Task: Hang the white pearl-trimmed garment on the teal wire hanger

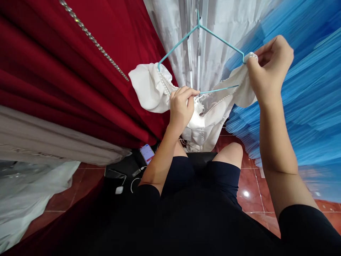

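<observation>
Head view: the white satin pearl-trimmed garment (pixel 213 117) hangs on a thin turquoise wire hanger (pixel 202 32). Right hand (pixel 269 67) fingers pinch its shoulder at the hanger end; left hand (pixel 182 108) fingers pinch the neckline. Best keep fabric taut, seating the shoulder squarely.

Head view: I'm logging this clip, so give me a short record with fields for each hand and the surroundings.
left hand: pinches the neckline of the white dress
right hand: grips the dress's pearl-trimmed shoulder at the end of the teal hanger
hanger: wire, dress draped on it
left side: red gown
right side: blue tulle
floor: phone, red tiles
</observation>
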`<state>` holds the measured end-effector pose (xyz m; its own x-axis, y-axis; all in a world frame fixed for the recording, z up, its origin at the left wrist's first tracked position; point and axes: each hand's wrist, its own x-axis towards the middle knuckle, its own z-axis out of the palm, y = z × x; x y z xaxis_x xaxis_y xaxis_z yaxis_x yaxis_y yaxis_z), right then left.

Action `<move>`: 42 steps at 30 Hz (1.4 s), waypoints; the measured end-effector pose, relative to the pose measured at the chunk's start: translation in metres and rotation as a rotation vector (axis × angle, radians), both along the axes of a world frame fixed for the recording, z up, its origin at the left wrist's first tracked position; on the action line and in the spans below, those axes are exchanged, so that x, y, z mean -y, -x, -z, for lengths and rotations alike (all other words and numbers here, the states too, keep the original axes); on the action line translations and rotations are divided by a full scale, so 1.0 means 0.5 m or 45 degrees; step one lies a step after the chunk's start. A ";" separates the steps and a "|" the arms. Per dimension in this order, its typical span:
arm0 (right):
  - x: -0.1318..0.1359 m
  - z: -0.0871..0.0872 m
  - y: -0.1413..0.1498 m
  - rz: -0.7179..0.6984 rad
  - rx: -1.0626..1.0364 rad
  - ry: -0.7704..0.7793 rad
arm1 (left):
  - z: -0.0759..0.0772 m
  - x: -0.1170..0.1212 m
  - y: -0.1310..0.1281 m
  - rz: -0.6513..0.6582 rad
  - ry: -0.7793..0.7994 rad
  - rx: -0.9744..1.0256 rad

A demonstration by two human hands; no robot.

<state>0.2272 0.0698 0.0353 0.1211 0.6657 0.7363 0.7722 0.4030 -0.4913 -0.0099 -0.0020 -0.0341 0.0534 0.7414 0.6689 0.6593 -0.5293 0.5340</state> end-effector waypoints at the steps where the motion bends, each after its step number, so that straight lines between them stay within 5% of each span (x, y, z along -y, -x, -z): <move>1: 0.002 0.005 0.010 -0.013 -0.010 0.040 | 0.000 0.005 0.000 -0.018 -0.002 -0.012; 8: 0.073 0.020 0.053 -0.223 0.160 -0.209 | -0.002 0.013 -0.001 -0.067 -0.029 -0.062; 13: 0.080 0.083 0.113 -0.599 0.536 0.222 | -0.001 0.004 -0.001 -0.085 -0.044 -0.078; 19: 0.070 0.166 0.138 -0.381 0.619 0.110 | 0.001 0.022 0.007 -0.077 -0.036 -0.119; 28: 0.075 0.133 0.116 -0.404 0.573 0.068 | -0.006 0.039 0.006 0.064 -0.177 -0.082; 34: 0.077 0.144 0.130 -0.384 0.432 0.062 | -0.060 0.019 0.078 -0.367 -0.610 0.125; 42: 0.065 0.164 0.128 -0.286 0.417 -0.070 | -0.093 -0.066 0.170 -0.238 -0.189 0.088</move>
